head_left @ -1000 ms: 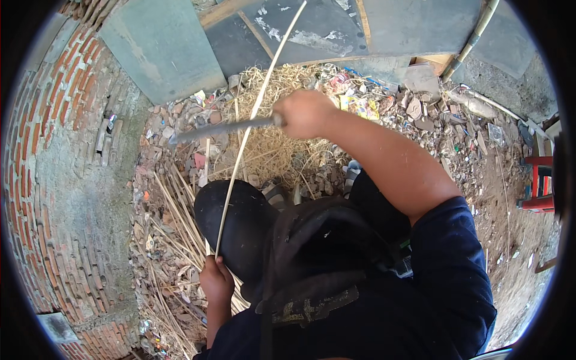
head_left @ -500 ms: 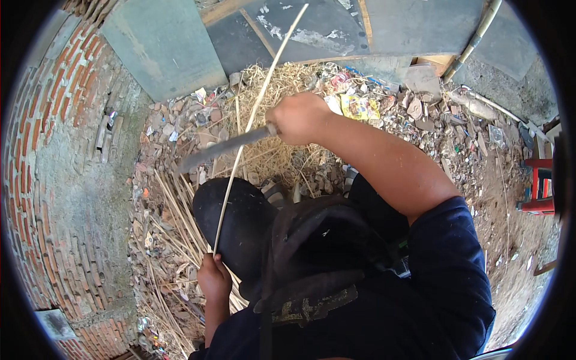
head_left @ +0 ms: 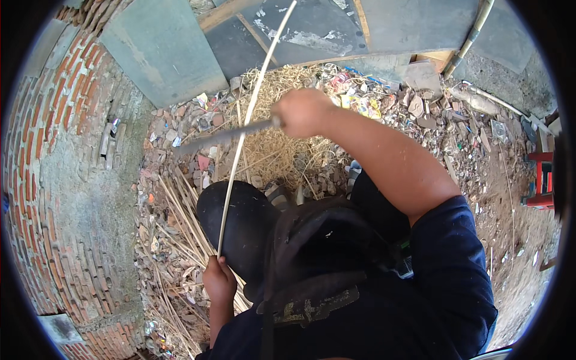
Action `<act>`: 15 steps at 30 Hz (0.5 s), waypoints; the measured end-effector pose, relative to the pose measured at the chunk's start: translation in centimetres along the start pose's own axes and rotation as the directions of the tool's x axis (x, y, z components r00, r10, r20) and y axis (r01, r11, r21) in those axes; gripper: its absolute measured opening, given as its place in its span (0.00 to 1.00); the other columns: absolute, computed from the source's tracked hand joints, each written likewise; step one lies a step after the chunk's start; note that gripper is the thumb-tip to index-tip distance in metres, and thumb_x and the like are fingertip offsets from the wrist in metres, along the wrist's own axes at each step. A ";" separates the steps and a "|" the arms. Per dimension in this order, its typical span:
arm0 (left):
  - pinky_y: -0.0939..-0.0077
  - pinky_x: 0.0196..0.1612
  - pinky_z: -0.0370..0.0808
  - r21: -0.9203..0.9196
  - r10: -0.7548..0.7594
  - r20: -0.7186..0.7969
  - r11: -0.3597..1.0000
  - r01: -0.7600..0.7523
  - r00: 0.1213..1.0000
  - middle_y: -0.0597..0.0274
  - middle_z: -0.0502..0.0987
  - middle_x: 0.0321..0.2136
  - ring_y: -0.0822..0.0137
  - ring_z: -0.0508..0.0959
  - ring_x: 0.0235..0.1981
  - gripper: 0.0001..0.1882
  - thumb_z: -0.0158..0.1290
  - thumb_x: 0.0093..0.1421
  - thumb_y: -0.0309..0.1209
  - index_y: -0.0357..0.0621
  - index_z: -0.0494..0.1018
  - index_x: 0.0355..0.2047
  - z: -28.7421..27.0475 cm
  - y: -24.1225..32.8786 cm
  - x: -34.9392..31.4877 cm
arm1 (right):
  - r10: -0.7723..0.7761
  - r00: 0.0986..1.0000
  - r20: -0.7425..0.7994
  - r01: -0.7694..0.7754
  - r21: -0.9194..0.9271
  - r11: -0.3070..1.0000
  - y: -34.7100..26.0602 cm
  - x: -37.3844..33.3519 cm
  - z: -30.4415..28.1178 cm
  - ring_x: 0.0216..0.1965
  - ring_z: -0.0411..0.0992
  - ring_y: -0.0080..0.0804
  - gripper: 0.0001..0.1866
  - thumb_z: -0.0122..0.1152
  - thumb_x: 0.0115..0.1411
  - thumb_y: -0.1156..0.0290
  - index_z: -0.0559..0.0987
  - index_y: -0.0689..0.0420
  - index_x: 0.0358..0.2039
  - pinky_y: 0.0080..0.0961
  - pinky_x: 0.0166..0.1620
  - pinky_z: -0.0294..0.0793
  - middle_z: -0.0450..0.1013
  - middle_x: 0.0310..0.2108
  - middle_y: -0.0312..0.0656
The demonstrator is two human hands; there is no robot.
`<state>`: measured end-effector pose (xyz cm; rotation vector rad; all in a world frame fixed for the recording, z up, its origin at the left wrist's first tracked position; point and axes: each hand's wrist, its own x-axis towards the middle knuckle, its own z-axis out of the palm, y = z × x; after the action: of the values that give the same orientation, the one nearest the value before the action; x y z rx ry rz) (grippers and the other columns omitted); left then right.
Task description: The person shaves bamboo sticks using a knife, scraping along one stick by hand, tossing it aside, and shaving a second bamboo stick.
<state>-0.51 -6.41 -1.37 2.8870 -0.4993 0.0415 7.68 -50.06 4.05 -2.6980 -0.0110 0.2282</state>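
Note:
My left hand (head_left: pixel 219 279) is closed round the lower end of a long pale bamboo strip (head_left: pixel 249 114), beside my left knee. From there the strip slants up and away past the far edge of the ground. A long-bladed knife (head_left: pixel 223 138) is in my right hand (head_left: pixel 305 113), its handle mostly hidden by the closed fingers. The blade points left and crosses the strip about midway along, slightly blurred. Whether its edge touches the strip I cannot tell. Curly pale shavings (head_left: pixel 282 153) are heaped on the ground beneath.
More bamboo strips (head_left: pixel 186 219) lie along my left side. A worn brick wall (head_left: pixel 72 180) rises at the left, and grey panels (head_left: pixel 168 54) stand at the far side. Rubble and litter (head_left: pixel 420 108) cover the ground. Something red and framed (head_left: pixel 542 180) stands at the far right.
The knife blade has tilted flatter and now looks thinner, still across the strip. The strip's far end has shifted slightly left. My left hand keeps its grip.

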 end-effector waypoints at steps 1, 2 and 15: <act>0.46 0.24 0.67 0.002 -0.003 0.004 1.000 0.003 1.000 0.41 0.73 0.18 0.36 0.74 0.21 0.12 0.47 0.69 0.32 0.39 0.67 0.29 -0.3 0.1 0.2 | -0.001 1.000 0.004 0.001 0.003 1.000 -0.8 0.0 0.5 0.41 0.80 0.36 0.12 0.57 0.59 0.69 0.82 0.54 0.42 0.40 0.47 0.81 0.80 0.34 0.42; 0.47 0.25 0.68 0.036 -0.004 0.009 0.999 0.004 1.000 0.40 0.73 0.19 0.36 0.75 0.23 0.12 0.46 0.69 0.33 0.38 0.67 0.30 -0.6 0.2 0.4 | -0.034 0.998 0.052 0.042 -0.169 0.985 -1.6 0.1 0.9 0.40 0.80 0.36 0.12 0.57 0.59 0.69 0.82 0.53 0.42 0.38 0.45 0.81 0.80 0.35 0.41; 0.44 0.27 0.69 0.067 0.025 0.060 0.997 -0.029 0.998 0.40 0.74 0.20 0.35 0.75 0.24 0.10 0.49 0.67 0.32 0.38 0.67 0.32 -1.4 0.0 0.8 | 0.140 0.989 -0.040 -0.139 0.015 0.990 1.7 0.8 1.3 0.40 0.79 0.38 0.11 0.53 0.65 0.64 0.81 0.47 0.43 0.42 0.44 0.80 0.78 0.34 0.41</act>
<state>0.29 -6.40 0.01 2.9557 -0.5582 -0.0235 8.23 -51.04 2.04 -2.6928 0.1911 0.2144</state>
